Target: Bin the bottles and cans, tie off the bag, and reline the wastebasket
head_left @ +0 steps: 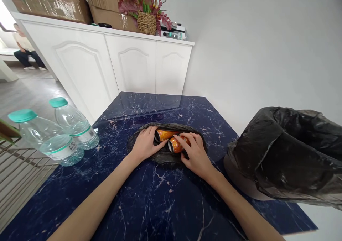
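Note:
Two orange cans lie on their sides within the open mouth of a black plastic bag (165,158) in the middle of the dark blue marbled table. My left hand (145,143) is at the bag's left side, its fingertips by the open end of the rear can (166,135). The fingers of my right hand (196,153) are curled over the front can (176,145), whose open end faces left. The lower part of the bag is hidden beneath the cans and hands.
Two clear bottles with teal caps (60,146) (80,129) stand at the left beside a wire rack (24,169). A bin lined with a black bag (283,155) is at the right. Behind are white cabinets (133,63); a person (25,47) sits far left.

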Motion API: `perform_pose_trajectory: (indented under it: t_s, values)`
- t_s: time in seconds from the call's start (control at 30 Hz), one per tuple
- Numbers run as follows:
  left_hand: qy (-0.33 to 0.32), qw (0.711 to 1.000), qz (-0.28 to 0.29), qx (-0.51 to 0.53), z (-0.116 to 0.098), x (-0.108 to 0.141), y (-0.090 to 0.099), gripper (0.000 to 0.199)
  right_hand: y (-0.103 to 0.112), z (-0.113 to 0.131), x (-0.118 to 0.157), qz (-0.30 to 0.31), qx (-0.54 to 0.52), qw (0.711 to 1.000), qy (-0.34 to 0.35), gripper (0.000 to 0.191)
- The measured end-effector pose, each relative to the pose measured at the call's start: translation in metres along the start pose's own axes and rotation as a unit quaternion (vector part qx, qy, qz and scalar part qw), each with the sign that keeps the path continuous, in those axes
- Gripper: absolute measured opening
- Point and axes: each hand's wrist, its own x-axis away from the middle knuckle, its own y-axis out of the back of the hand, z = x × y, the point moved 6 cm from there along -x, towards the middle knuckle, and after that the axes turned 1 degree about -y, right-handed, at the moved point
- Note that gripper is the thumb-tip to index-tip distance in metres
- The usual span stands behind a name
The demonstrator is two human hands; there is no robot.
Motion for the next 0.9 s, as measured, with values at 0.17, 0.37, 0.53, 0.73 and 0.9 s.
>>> perform_pose_trajectory:
  t_s: [0.17,0.37,0.53,0.73,0.9]
  values:
    - [0.003,1.0,0.001,-0.007,0.001,0.002,-0.001,0.056,0.001,-0.003,0.002,0.004,0.007,1.0,0.003,0.069]
    - [0.015,1.0,0.016,-0.001,0.003,0.004,-0.002,0.056,-0.002,-0.01,0.003,0.02,-0.008,1.0,0.006,0.076]
    - [0.014,1.0,0.012,-0.003,0.003,0.005,-0.002,0.058,-0.002,-0.013,0.006,0.006,-0.014,1.0,-0.006,0.072]
    - [0.011,1.0,0.013,-0.002,0.003,0.005,-0.003,0.058,0.011,-0.007,0.004,-0.068,-0.111,0.991,-0.025,0.059]
    - [0.005,1.0,0.016,0.001,0.002,0.006,-0.003,0.06,0.023,-0.005,0.006,-0.135,-0.241,0.955,-0.11,0.061]
